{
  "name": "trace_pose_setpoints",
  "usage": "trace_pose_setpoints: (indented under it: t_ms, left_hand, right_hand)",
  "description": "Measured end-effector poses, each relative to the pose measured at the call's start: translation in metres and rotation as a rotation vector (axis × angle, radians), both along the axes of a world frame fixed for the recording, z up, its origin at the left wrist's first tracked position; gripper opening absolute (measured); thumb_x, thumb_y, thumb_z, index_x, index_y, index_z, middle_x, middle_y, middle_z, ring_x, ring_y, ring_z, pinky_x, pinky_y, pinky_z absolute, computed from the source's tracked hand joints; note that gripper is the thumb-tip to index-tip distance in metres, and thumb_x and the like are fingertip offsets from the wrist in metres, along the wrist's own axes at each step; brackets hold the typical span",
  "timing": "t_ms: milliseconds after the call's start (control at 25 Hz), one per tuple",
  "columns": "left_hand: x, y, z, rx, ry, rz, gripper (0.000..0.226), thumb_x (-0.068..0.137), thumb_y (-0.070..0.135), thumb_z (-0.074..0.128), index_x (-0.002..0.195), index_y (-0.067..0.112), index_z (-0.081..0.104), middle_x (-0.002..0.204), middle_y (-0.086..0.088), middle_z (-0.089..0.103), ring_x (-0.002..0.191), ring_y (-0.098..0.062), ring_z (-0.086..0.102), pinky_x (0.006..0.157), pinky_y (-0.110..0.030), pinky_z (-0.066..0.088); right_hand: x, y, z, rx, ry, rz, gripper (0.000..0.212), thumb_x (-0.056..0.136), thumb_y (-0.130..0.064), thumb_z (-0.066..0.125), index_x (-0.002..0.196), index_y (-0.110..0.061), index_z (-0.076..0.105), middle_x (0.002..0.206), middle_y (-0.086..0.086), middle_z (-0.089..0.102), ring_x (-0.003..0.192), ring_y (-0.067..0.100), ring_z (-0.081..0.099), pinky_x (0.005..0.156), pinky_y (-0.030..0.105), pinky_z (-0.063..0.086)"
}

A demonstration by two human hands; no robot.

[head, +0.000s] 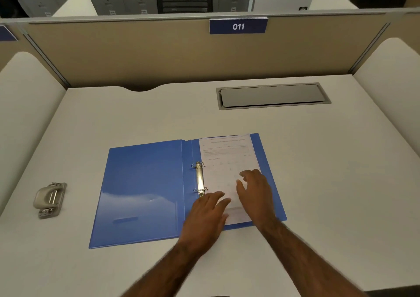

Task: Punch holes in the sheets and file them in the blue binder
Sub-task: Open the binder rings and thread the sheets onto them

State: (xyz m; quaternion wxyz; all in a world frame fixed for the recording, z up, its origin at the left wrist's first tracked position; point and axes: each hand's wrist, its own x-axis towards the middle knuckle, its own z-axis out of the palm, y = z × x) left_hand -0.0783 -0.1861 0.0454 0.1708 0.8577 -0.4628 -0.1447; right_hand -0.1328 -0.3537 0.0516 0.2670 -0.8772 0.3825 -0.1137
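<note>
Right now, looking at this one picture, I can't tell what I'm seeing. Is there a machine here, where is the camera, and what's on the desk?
No machine: a person works with two bare hands. The single camera sits on the person's head, looking forward and down, so the arms come in from the bottom edge. On the white desk lies an open blue plastic ring binder with a metal two-ring clip in the middle. White printed sheets lie on its right half, beside the rings. The left hand and right hand rest flat on the sheets, fingers spread; neither grips anything. Far to the left sits a grey metal hole punch, untouched. Behind is a beige partition with a blue sign reading 011.
</note>
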Motion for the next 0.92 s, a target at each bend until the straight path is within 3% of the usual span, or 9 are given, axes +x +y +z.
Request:
trace_pose_setpoints:
  t_ms: [160,240,320,600,760,920]
  left_hand:
    - [-0.009,-0.007,-0.006,0.094,0.042,0.027,0.051,0.103,0.044,0.039,0.152,0.034,0.031,0.163,0.008,0.024,0.149,-0.017,0.024,0.122,-0.039,0.026]
    - [-0.006,-0.005,-0.009,0.117,0.055,0.040,0.052,0.104,0.046,0.038,0.153,0.034,0.028,0.164,0.008,0.021,0.150,-0.017,0.022,0.121,-0.038,0.023]
    - [-0.004,-0.003,-0.014,0.162,0.062,0.028,0.053,0.104,0.045,0.037,0.154,0.032,0.026,0.165,0.008,0.020,0.150,-0.017,0.021,0.121,-0.038,0.022]
    - [-0.007,-0.006,-0.019,0.275,0.054,0.018,0.055,0.105,0.044,0.035,0.157,0.029,0.023,0.166,0.007,0.016,0.153,-0.020,0.016,0.123,-0.040,0.016]
    - [-0.008,-0.007,-0.020,0.271,0.038,0.017,0.056,0.104,0.044,0.036,0.156,0.028,0.024,0.165,0.007,0.019,0.151,-0.020,0.020,0.123,-0.039,0.020]
    - [-0.008,-0.008,-0.017,0.263,0.039,0.028,0.055,0.104,0.043,0.039,0.156,0.029,0.026,0.165,0.006,0.022,0.150,-0.019,0.023,0.122,-0.039,0.022]
  right_hand:
    - [-0.047,-0.037,0.007,0.185,0.175,-0.272,0.020,0.093,-0.024,0.057,0.104,-0.009,0.064,0.102,0.008,0.066,0.088,0.022,0.063,0.078,0.035,0.054]
    - [-0.062,-0.043,0.006,0.306,0.190,-0.327,0.015,0.091,-0.018,0.056,0.090,-0.006,0.063,0.085,0.005,0.064,0.071,0.017,0.058,0.061,0.028,0.047]
    - [-0.071,-0.044,0.002,0.387,0.210,-0.364,0.017,0.093,-0.018,0.053,0.083,-0.006,0.060,0.081,0.006,0.063,0.068,0.018,0.058,0.054,0.024,0.043]
    - [-0.061,-0.051,0.002,0.560,0.229,-0.454,0.022,0.098,-0.023,0.049,0.092,-0.004,0.058,0.089,0.010,0.062,0.064,0.017,0.055,0.050,0.023,0.040]
    - [-0.061,-0.053,0.007,0.840,0.063,-0.542,0.033,0.095,-0.027,0.044,0.098,0.001,0.062,0.089,0.018,0.068,0.073,0.032,0.067,0.062,0.038,0.059]
    - [-0.035,-0.037,0.009,0.883,0.084,-0.347,0.039,0.099,-0.050,0.042,0.094,-0.016,0.062,0.094,0.005,0.068,0.086,0.024,0.065,0.075,0.039,0.059]
